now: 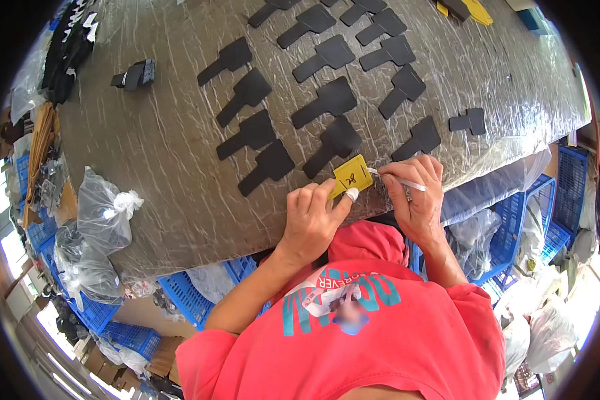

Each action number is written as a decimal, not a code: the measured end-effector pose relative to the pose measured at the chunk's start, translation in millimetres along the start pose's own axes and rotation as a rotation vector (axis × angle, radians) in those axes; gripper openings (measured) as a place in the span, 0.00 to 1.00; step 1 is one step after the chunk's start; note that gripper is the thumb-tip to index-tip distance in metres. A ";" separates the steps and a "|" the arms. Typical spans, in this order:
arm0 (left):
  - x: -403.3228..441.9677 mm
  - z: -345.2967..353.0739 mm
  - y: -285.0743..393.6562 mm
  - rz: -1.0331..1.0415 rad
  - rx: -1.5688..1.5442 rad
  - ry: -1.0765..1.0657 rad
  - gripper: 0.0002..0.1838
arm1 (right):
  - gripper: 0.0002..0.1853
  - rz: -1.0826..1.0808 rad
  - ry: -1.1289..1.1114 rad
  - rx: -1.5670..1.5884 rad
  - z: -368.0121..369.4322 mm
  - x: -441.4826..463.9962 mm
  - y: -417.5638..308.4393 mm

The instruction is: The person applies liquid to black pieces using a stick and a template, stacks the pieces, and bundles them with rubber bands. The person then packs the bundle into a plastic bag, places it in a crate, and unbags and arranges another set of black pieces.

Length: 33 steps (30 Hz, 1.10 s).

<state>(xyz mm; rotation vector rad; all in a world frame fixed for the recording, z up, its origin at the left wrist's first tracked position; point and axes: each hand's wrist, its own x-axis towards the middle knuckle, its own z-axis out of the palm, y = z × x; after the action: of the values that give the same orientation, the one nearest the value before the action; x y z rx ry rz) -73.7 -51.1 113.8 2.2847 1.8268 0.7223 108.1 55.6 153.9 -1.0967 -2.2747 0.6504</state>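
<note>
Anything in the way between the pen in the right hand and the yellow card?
Nothing visible: the white pen in the right hand has its tip at the yellow card's right edge. The left hand steadies the card's lower left side.

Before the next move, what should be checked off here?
1. Yellow rectangular card steadied by the left hand: ok, thumb on its lower edge.
2. White wrap on the left thumb in place: ok.
3. Slim white pen-like tool gripped by the right hand: ok.
4. Tool tip touching the card: cannot tell; it is at the right edge.
5. Card's underside: cannot tell, hidden.
6. Flat black paddle-shaped pieces all spaced apart: not ok, two left of the card look to touch.
</note>
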 end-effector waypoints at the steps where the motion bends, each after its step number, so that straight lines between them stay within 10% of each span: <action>1: -0.2 -0.1 -0.2 0.002 0.007 -0.007 0.21 | 0.07 -0.005 0.003 -0.005 0.7 0.4 -0.6; 33: -0.4 0.1 0.6 -0.001 0.010 0.024 0.16 | 0.08 -0.131 -0.063 -0.006 15.7 2.1 -18.2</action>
<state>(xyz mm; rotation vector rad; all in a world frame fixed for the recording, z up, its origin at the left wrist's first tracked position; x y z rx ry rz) -73.2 -51.7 113.8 2.2910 1.8463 0.7449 86.8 44.1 154.0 -0.9330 -2.3805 0.6338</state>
